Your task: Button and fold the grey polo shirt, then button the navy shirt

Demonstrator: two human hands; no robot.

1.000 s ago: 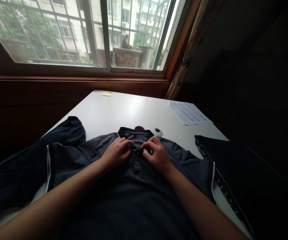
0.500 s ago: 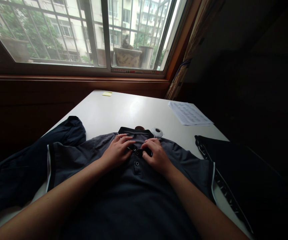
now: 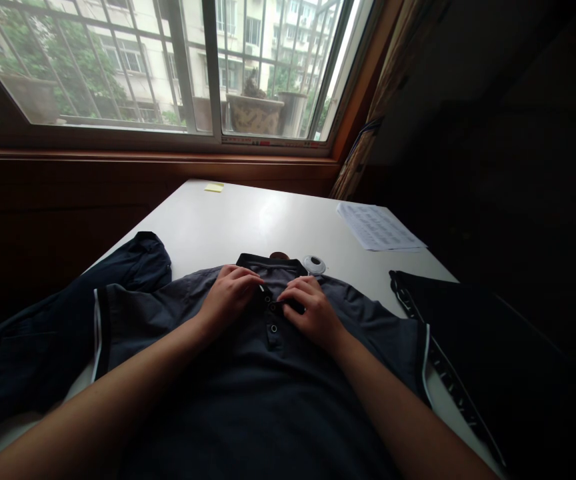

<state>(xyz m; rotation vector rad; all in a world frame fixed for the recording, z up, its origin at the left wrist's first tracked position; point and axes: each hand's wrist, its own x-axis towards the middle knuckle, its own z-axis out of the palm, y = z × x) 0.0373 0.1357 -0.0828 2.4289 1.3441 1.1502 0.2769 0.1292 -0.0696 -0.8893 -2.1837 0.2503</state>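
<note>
A dark grey polo shirt (image 3: 268, 393) lies spread on the white table, its black collar (image 3: 248, 259) pointing away from me. Down its front runs a short button placket (image 3: 273, 337) with several ringed buttons. At the placket's left edge, my left hand (image 3: 231, 293) pinches the shirt's black collar edge between thumb and fingers. Opposite it, my right hand (image 3: 312, 310) is closed on the placket's right side with bent fingers. The two hands are a small gap apart, and the top buttons show between them. My fingertips are partly hidden by the cloth.
A dark blue garment (image 3: 33, 340) lies at the left, a black one (image 3: 478, 333) at the right. Beyond the collar sit a white round object (image 3: 314, 265) and a brown round one (image 3: 279, 255). Printed papers (image 3: 381, 227) and a yellow sticky note (image 3: 214, 187) lie farther back on the table (image 3: 248, 213).
My left hand has shifted slightly left, widening the gap between the hands. The collar edge and top buttons have moved slightly left too. My right hand has barely moved.
</note>
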